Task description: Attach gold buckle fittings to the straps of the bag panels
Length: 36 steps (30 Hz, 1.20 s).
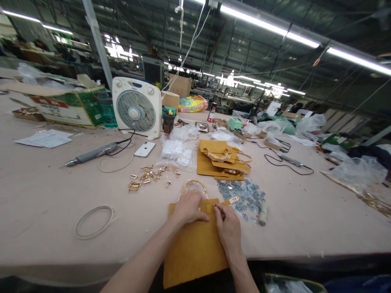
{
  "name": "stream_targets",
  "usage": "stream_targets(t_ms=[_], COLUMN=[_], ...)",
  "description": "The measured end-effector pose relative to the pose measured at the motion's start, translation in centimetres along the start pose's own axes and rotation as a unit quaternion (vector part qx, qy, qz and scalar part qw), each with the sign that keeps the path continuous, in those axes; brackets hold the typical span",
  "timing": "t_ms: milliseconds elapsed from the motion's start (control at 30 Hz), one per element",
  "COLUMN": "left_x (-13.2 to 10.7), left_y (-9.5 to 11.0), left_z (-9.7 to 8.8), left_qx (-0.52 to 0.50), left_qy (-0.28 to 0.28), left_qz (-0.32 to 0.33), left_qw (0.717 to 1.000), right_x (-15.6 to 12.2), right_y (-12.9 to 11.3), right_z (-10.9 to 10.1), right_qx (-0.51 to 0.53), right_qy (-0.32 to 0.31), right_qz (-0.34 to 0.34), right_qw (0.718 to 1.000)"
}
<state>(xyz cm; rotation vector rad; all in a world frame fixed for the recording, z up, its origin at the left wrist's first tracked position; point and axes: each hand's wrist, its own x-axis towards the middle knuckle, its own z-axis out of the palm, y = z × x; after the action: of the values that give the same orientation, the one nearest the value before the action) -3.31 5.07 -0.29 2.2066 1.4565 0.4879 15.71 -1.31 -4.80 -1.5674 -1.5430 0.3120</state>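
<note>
A mustard-yellow bag lies at the table's front edge, its lower part reaching over that edge. Its handle, partly covered in clear plastic, points away from me. My left hand grips the bag's upper edge, thumb laid across the front and fingers partly hidden. Beside a small tab at the top, my right hand is closed in a pinch against the bag; whatever is between the fingertips is too small to name. A strap with a gold metal plate sticks out just beyond the right fingers.
Several small metal plates and a grey cylinder lie right of the bag. Gold fittings, a phone and an electric screwdriver lie left. Behind are stacked yellow bags and a fan. Another screwdriver lies right.
</note>
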Motion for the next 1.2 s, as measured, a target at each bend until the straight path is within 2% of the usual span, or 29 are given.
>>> stream_targets(t_ms=[233,367,533,700,833,900,967,1100,1200], left_x=[-0.2,0.0,0.8,0.9,-0.1,-0.7,-1.3,-2.7,-4.2], left_y=[-0.1,-0.7,-2.0,-2.5,-2.6,-3.0,-3.6,-5.2,-6.0], left_z=[-0.3,-0.8,-1.5,-2.0,-3.4,-4.1,-4.6,-4.8,-3.8], left_qx=[-0.042,-0.071,-0.076,-0.082,-0.085,-0.073,-0.053,-0.047,-0.123], left_qy=[-0.002,-0.014,-0.063,-0.099,-0.115,-0.102,-0.070,0.012,0.104], left_qz=[0.015,0.041,0.083,0.114,0.179,0.214,0.215,0.147,0.071], left_qw=[0.999,0.997,0.992,0.985,0.973,0.969,0.973,0.988,0.984], right_x=[-0.4,-0.3,0.2,0.4,0.2,0.1,0.1,0.3,0.3], right_y=[-0.6,-0.3,0.3,0.2,-0.2,-0.4,-0.6,-0.5,-0.3], right_z=[0.7,0.7,0.5,0.1,0.1,0.1,0.1,0.0,-0.2], right_qx=[-0.092,-0.045,0.014,0.028,0.031,0.007,-0.021,-0.040,0.004], right_qy=[0.008,0.011,-0.003,0.091,0.034,0.011,0.008,0.003,-0.004], right_qz=[-0.007,0.007,0.038,0.112,0.127,0.117,0.108,0.104,0.118], right_qw=[0.996,0.999,0.999,0.989,0.991,0.993,0.994,0.994,0.993])
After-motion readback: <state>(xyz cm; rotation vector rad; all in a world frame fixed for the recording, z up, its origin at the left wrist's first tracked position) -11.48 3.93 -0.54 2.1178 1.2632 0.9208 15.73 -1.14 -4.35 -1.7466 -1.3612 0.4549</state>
